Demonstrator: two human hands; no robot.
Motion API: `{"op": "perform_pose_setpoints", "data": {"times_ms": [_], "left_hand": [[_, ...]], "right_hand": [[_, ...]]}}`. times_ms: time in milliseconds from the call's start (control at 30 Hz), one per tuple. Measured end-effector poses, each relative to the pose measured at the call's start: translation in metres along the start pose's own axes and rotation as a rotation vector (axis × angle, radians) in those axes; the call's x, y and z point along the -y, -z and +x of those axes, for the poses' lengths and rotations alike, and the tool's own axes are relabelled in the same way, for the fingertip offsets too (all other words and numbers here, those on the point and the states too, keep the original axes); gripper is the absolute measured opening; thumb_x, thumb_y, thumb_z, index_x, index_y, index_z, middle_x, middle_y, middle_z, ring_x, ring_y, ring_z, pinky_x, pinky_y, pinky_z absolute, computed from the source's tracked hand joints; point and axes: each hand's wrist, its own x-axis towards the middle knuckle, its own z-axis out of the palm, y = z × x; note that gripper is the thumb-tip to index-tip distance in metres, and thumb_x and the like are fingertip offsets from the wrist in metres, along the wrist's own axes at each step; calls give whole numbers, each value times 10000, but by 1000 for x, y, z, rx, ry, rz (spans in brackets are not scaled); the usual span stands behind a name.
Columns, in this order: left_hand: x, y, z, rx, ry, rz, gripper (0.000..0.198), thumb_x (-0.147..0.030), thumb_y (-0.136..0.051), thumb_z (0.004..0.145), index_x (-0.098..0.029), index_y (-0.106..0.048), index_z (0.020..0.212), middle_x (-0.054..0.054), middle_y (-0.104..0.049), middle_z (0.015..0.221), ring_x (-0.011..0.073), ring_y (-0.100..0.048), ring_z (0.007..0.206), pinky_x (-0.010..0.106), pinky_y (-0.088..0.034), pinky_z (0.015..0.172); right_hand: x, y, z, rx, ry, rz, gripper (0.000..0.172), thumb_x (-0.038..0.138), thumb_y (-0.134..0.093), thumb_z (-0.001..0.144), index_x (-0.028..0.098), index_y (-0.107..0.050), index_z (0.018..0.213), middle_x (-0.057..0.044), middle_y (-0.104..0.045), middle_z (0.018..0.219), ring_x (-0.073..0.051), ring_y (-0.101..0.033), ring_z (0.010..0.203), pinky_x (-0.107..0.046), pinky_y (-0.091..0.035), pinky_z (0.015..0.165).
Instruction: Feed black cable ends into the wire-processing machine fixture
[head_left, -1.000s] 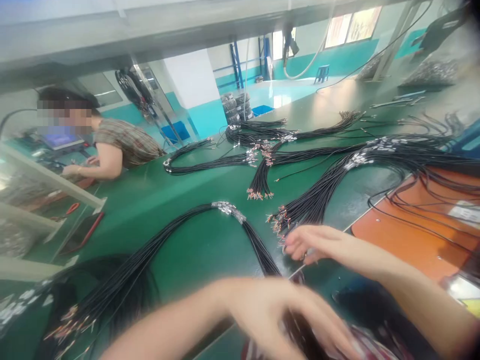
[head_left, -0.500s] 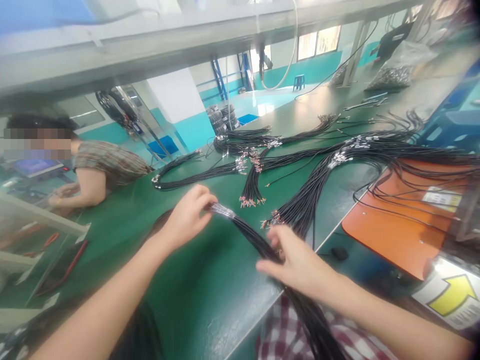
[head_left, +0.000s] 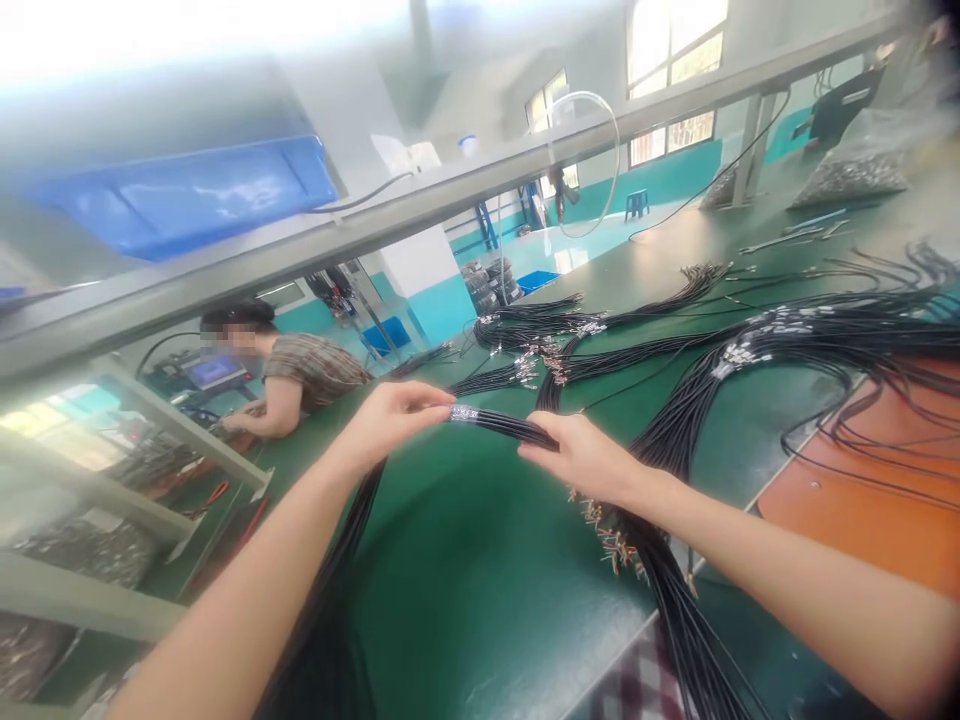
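Both hands hold one bundle of black cables above the green table. My left hand is closed on it beside a clear, shiny wrapped section. My right hand is wrapped round the bundle a short way to the right. From the left hand the cables hang down over the lower left. On the right they drop past the table's front edge. Stripped wire ends with orange and white tips show below my right hand. What lies inside each grip is hidden by the fingers.
More black cable bundles with white tags lie across the green table. An orange board is at the right. A metal shelf beam carries a blue bin. Another person works at the far left.
My right hand, loose and open before, has closed on the cable bundle. The section between my hands is now raised and nearly level. The view has tilted up, showing more shelf.
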Motion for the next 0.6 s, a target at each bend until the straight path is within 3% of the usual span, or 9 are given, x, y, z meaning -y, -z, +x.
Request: {"op": "perform_pose_setpoints", "data": {"times_ms": [133, 233, 467, 533, 600], "left_hand": [[3, -1, 3, -19, 76, -120, 298, -407, -794, 639, -163, -777, 809, 116, -762, 866, 246, -669, 776, 344, -498, 715], [3, -6, 1, -96, 59, -174, 248, -374, -797, 621, -149, -746, 713, 113, -752, 818, 230, -665, 726, 346, -510, 691], [1, -41, -25, -351, -134, -22, 126, -310, -607, 797, -201, -645, 746, 55, -676, 896, 217, -599, 908, 344, -447, 880], [1, -45, -31, -341, -134, 29, 141, -307, -548, 831, -204, -616, 764, 41, -649, 845, 194, -578, 813, 324, -456, 798], [-2, -43, -31, -260, -99, 60, 157, -310, -513, 842, -201, -595, 765, 24, -631, 766, 172, -556, 700, 299, -457, 681]], "right_hand": [[3, 7, 2, -43, 38, -100, 80, 254, -540, 868, 208, -558, 806, 53, -472, 592, -132, -408, 538, -251, -299, 542], [7, 12, 4, -72, 50, -141, 83, 240, -528, 874, 213, -556, 801, 37, -514, 624, -143, -447, 574, -253, -303, 568], [8, 0, -18, -93, 24, -178, 145, 287, -480, 924, 221, -534, 807, 50, -469, 588, -141, -436, 532, -240, -316, 530], [3, -4, -28, -111, 63, -204, 133, 274, -470, 932, 218, -552, 844, 36, -513, 631, -147, -473, 566, -240, -354, 553], [-2, -7, -39, -123, 137, -258, 132, 230, -454, 930, 211, -571, 871, 10, -571, 690, -157, -521, 610, -246, -394, 586]]}}
